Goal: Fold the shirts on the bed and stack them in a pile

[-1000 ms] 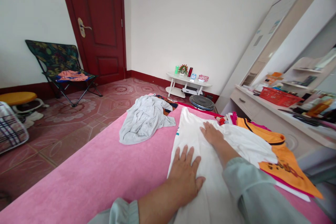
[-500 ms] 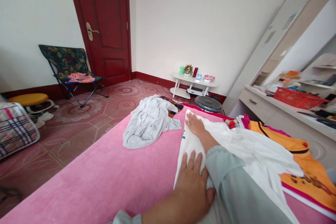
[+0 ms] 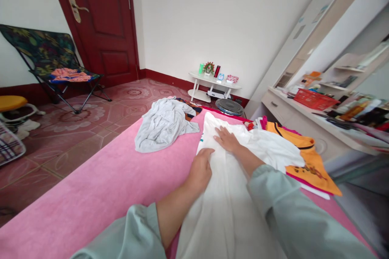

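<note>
A white garment point(image 3: 221, 194) lies spread lengthwise on the pink bed cover point(image 3: 106, 186). My left hand point(image 3: 200, 168) rests on its left edge, fingers curled over the fabric fold. My right hand point(image 3: 226, 139) lies flat and open farther up the garment, fingers stretched toward its far end. Both sleeves are pale green. A crumpled grey garment point(image 3: 164, 123) sits on the bed to the left of my hands. An orange garment point(image 3: 306, 162) with pink trim lies to the right, partly under the white one.
A folding chair point(image 3: 45, 60) with an orange cloth stands by the dark red door point(image 3: 97, 24). A small white table point(image 3: 214, 87) with small items is at the far wall. A dresser point(image 3: 306, 121) with a red basket point(image 3: 313, 99) runs along the right.
My left hand has moved up the garment's left edge and its fingers have curled. My right hand drew back slightly from the far end. The view shifted right and lower.
</note>
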`<state>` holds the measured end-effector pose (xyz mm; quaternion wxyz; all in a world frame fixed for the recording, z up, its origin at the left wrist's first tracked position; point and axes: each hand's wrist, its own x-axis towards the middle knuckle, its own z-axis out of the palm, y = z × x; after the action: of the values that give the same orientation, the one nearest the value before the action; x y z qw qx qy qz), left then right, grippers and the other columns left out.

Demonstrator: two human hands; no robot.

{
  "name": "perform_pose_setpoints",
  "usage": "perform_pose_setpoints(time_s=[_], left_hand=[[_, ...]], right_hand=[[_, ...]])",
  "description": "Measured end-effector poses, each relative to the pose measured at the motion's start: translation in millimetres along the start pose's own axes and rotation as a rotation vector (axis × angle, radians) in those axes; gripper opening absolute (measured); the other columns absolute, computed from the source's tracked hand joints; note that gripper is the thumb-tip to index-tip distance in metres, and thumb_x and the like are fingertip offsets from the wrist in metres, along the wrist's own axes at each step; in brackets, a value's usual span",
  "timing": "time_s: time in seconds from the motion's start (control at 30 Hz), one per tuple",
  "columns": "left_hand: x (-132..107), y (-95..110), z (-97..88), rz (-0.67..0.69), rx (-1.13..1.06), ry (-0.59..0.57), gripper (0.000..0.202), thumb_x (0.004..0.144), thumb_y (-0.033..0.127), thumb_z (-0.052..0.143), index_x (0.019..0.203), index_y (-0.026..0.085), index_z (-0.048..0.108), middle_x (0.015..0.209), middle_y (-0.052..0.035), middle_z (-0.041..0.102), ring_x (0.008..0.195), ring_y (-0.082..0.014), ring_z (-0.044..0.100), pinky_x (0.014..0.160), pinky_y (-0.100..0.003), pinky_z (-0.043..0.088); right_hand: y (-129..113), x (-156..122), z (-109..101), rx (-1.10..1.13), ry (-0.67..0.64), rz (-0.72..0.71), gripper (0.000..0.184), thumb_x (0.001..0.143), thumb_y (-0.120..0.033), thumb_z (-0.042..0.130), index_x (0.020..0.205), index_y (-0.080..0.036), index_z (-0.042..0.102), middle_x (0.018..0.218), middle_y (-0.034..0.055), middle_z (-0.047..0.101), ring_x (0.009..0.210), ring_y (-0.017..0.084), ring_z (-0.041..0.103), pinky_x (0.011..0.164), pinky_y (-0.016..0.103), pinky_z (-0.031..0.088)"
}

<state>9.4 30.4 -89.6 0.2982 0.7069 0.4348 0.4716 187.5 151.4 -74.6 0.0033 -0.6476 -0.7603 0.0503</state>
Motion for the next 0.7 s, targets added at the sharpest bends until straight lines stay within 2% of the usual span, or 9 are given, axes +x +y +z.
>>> perform_pose_setpoints(time_s=[0.07,0.17,0.27,0.4,0.5,0.6,0.7], left_hand=[[4.3,-9.3,-0.5,-0.009,-0.109,0.049,0.055,0.067,-0.005,0.035,0.111,0.014,0.06,0.111,-0.0082,0.064,0.108,-0.0167,0.057,0.101,-0.035,0.042],[7.8,-20.4,0.4,-0.056,-0.279,0.09,0.049,0.071,-0.005,0.036,0.109,0.013,0.06,0.109,-0.0086,0.064,0.103,-0.0166,0.059,0.099,-0.035,0.044],[9.9,-27.0,3.2,-0.103,-0.409,0.1,0.043,0.075,-0.004,0.037,0.108,0.01,0.061,0.107,-0.0108,0.064,0.1,-0.0176,0.06,0.096,-0.036,0.046],[11.3,-26.3,5.3,-0.134,-0.454,0.06,0.043,0.073,-0.007,0.039,0.104,0.01,0.063,0.106,-0.0103,0.064,0.1,-0.017,0.06,0.098,-0.037,0.044],[6.9,-19.0,0.9,-0.128,-0.478,-0.038,0.045,0.067,-0.01,0.04,0.098,0.012,0.065,0.107,-0.0086,0.065,0.104,-0.0168,0.058,0.101,-0.036,0.041],[-8.6,-10.4,-13.5,-0.117,-0.496,-0.158,0.048,0.063,-0.012,0.043,0.097,0.012,0.067,0.107,-0.0081,0.066,0.106,-0.0176,0.058,0.101,-0.037,0.041],[-37.4,-3.0,-39.3,-0.114,-0.498,-0.265,0.048,0.062,-0.01,0.048,0.101,0.013,0.066,0.115,-0.0086,0.063,0.113,-0.0192,0.055,0.103,-0.039,0.038]], right_hand=[[-6.3,-21.5,-6.1,0.038,0.027,-0.023,0.055,0.093,-0.049,0.034,0.141,-0.022,0.037,0.152,0.0092,0.025,0.14,0.026,0.021,0.11,0.051,0.02],[-21.3,-68.7,-16.0,0.16,0.18,-0.168,0.038,0.09,-0.033,0.044,0.123,-0.018,0.057,0.136,0.0109,0.05,0.126,0.022,0.044,0.107,0.039,0.031],[-34.6,-133.1,-19.2,0.291,0.273,-0.328,0.03,0.085,-0.02,0.046,0.109,-0.02,0.063,0.116,0.0075,0.061,0.109,0.019,0.056,0.097,0.034,0.041],[-46.9,-214.6,-16.1,0.402,0.256,-0.443,0.026,0.083,-0.014,0.046,0.1,-0.023,0.063,0.101,0.0059,0.062,0.095,0.018,0.059,0.085,0.033,0.048],[-55.5,-259.5,-15.6,0.443,0.218,-0.514,0.026,0.083,-0.012,0.046,0.101,-0.024,0.061,0.101,0.0066,0.061,0.096,0.018,0.058,0.084,0.034,0.049],[-64.5,-293.5,-21.9,0.42,0.155,-0.598,0.031,0.083,-0.013,0.048,0.11,-0.026,0.058,0.108,0.0082,0.06,0.102,0.019,0.056,0.089,0.036,0.048],[-72.3,-319.7,-33.6,0.369,0.085,-0.707,0.041,0.08,-0.013,0.051,0.118,-0.027,0.054,0.115,0.0088,0.058,0.108,0.021,0.054,0.094,0.039,0.046]])
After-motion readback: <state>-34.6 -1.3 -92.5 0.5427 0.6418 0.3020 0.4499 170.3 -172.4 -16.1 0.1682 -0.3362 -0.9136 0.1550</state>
